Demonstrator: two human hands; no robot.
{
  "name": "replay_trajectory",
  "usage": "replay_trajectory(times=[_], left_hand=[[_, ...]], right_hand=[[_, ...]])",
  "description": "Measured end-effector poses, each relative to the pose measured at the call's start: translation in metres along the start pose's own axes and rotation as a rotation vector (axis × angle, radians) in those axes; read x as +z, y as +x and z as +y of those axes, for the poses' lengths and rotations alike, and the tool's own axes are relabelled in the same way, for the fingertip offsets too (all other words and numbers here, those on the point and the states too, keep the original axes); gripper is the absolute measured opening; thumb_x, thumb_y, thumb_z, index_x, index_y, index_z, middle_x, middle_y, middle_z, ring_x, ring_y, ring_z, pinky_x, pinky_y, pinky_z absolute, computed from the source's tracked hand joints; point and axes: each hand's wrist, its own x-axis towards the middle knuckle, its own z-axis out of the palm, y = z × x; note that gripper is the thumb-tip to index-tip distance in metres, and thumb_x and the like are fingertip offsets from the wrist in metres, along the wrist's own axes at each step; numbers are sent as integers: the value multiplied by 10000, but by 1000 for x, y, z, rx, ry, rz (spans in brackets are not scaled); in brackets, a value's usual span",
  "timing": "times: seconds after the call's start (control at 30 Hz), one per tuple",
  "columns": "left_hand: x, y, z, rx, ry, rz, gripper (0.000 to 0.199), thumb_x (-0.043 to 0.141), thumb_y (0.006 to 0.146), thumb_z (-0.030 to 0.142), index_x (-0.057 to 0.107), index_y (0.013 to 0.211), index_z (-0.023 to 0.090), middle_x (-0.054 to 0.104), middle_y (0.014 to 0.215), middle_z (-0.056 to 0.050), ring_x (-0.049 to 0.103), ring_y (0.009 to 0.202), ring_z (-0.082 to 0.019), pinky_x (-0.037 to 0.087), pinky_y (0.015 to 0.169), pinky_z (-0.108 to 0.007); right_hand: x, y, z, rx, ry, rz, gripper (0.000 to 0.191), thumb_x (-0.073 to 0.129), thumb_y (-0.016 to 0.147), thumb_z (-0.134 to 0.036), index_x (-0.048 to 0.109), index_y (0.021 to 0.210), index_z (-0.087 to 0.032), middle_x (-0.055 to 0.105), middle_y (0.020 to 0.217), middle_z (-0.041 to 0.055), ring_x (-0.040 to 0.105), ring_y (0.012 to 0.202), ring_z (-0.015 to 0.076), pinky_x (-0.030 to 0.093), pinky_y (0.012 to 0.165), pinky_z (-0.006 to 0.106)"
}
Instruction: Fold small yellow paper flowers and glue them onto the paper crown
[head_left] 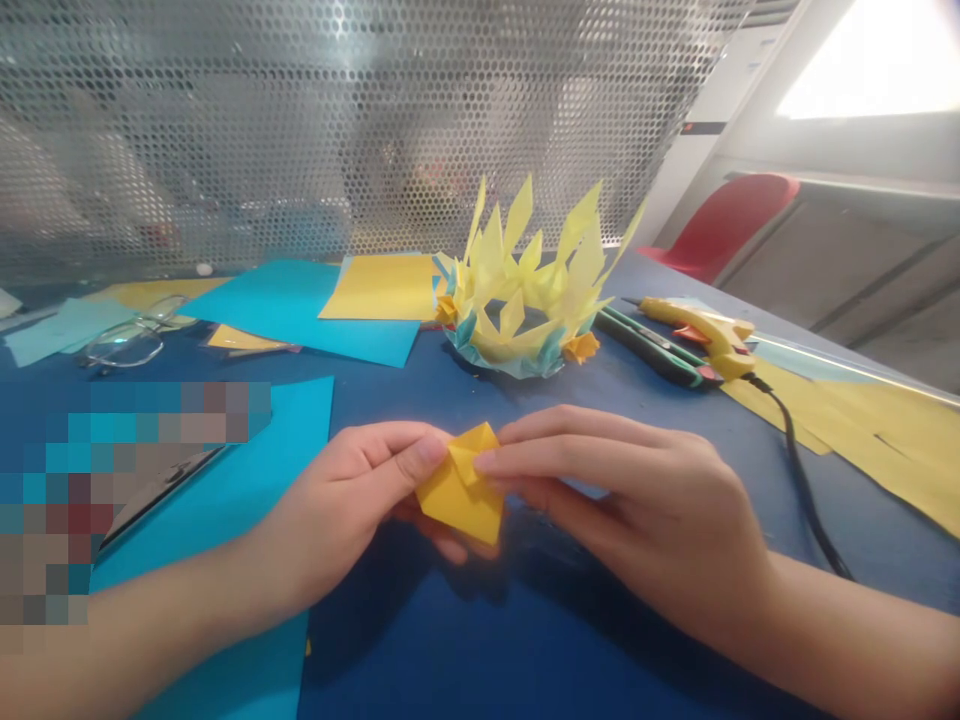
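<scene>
A small folded yellow paper piece [465,500] is held just above the blue table, between both hands. My left hand [360,490] grips its left side, thumb on top and fingers underneath. My right hand [637,490] pinches a flap at its upper right with the fingertips. Behind them stands a pale yellow paper crown [510,330] with pointed leaves, a light blue base and orange paper flowers at its sides.
Blue sheets [292,310] and a yellow sheet [379,287] lie behind left, near glasses [124,345]. At right are green-handled pliers [660,350], a yellow glue gun [705,330] with black cord [799,480], and yellow paper [862,430]. A perforated metal screen [337,130] stands behind.
</scene>
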Motion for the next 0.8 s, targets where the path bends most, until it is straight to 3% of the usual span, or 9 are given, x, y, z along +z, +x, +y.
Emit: replay_trajectory(times=[0.27, 0.5, 0.7, 0.8], left_hand=[[0, 1, -2, 19, 59, 36, 256, 599, 934, 357, 761, 899, 161, 785, 760, -30, 750, 681, -142, 589, 612, -173], [4, -4, -4, 112, 416, 165, 142, 693, 853, 303, 784, 895, 203, 794, 817, 1, 722, 742, -149, 569, 672, -181], [6, -7, -4, 79, 442, 192, 101, 685, 830, 239, 780, 852, 213, 772, 731, 21, 700, 657, -122, 538, 600, -155], [5, -6, -3, 7, 440, 197, 97, 678, 825, 246, 762, 814, 200, 774, 730, 10, 701, 651, -129, 526, 580, -160]], right_hand=[[6, 1, -1, 300, 77, 55, 117, 703, 763, -114, 757, 792, -213, 764, 701, -27, 694, 580, 118, 579, 572, 177], [9, 5, 2, 545, 345, -28, 60, 707, 745, -171, 762, 732, -190, 765, 677, 2, 715, 601, 141, 591, 572, 191], [8, 6, 3, 645, 504, -81, 47, 750, 739, -217, 772, 752, -177, 769, 661, 14, 724, 585, 146, 563, 495, 173], [7, 7, 3, 618, 452, -124, 47, 728, 747, -195, 761, 725, -171, 762, 638, 6, 713, 561, 134, 554, 492, 166]])
